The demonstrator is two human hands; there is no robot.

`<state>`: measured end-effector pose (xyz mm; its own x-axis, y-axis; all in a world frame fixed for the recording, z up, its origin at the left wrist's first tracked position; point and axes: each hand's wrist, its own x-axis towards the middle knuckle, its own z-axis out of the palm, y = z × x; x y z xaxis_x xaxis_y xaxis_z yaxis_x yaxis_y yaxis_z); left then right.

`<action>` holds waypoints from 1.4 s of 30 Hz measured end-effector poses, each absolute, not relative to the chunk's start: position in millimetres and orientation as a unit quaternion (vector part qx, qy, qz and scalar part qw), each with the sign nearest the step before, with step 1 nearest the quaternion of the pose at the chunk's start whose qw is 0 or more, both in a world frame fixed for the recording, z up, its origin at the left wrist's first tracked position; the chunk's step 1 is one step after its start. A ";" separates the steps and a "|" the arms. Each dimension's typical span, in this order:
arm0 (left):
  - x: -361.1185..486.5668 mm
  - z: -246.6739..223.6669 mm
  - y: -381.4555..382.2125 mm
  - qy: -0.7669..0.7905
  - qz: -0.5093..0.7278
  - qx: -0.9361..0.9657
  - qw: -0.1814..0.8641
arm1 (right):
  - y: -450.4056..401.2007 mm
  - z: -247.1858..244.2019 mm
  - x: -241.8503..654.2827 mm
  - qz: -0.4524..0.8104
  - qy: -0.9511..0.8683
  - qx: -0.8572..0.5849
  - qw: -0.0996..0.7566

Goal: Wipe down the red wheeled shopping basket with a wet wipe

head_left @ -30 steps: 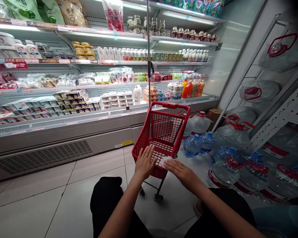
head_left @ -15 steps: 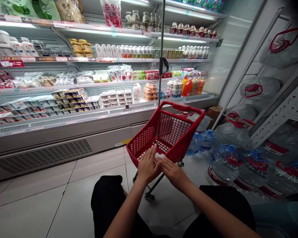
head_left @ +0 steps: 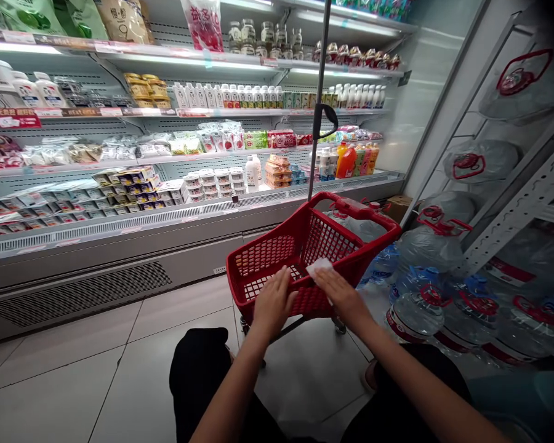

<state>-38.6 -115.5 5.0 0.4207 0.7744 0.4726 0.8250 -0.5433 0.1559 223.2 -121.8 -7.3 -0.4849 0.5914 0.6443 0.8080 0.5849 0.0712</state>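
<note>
A small red shopping cart (head_left: 258, 249) with lattice sides stands right in front of me, its side rim towards my hands. My left hand (head_left: 272, 304) lies at that near rim with its fingers stretched out and nothing in it. My right hand (head_left: 344, 298) presses a white tissue (head_left: 319, 266) against the rim farther right. The tissue sticks out past the fingertips, and the rest of it is hidden under the hand. The cart's handle (head_left: 357, 208) rises at the right end.
Behind the cart runs a refrigerated display case (head_left: 203, 240) with cups, bottles and packets on its shelves. Its door handle (head_left: 325, 122) stands above the cart. Large water bottles (head_left: 415, 311) line the right side beside a white metal rack (head_left: 512, 209). Tiled floor (head_left: 166, 344) lies beneath.
The cart has turned, and its handle end has swung to the right. My right hand has moved right and up with the tissue, away from my left hand, which stays nearly in place.
</note>
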 end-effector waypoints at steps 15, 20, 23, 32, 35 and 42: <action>-36.1 0.4 -120.3 -0.496 -0.245 -0.831 0.064 | -127.1 56.4 359.0 -0.287 -0.722 -0.558 0.293; -29.2 0.5 -122.1 -0.503 -0.249 -0.824 0.069 | -133.6 28.2 275.4 -0.234 -0.782 -0.487 0.310; -32.2 3.7 -122.6 -0.500 -0.241 -0.829 0.076 | -139.9 12.0 239.0 -0.210 -0.834 -0.426 0.279; -30.0 1.4 -120.6 -0.496 -0.238 -0.825 0.132 | -128.8 44.7 359.7 -0.278 -0.758 -0.528 0.263; -20.4 -3.2 -119.7 -0.495 -0.239 -0.822 0.148 | -111.5 48.3 372.7 -0.273 -0.731 -0.562 0.275; -3.2 -4.8 -124.5 -0.479 -0.241 -0.833 0.140 | -104.6 7.6 248.7 -0.190 -0.800 -0.474 0.314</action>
<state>-3.2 -124.5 -4.8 0.4255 0.7296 0.5353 0.8647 -0.5023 -0.0027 248.7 -104.6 7.6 -0.3524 0.6392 0.6835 0.8786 0.4775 0.0065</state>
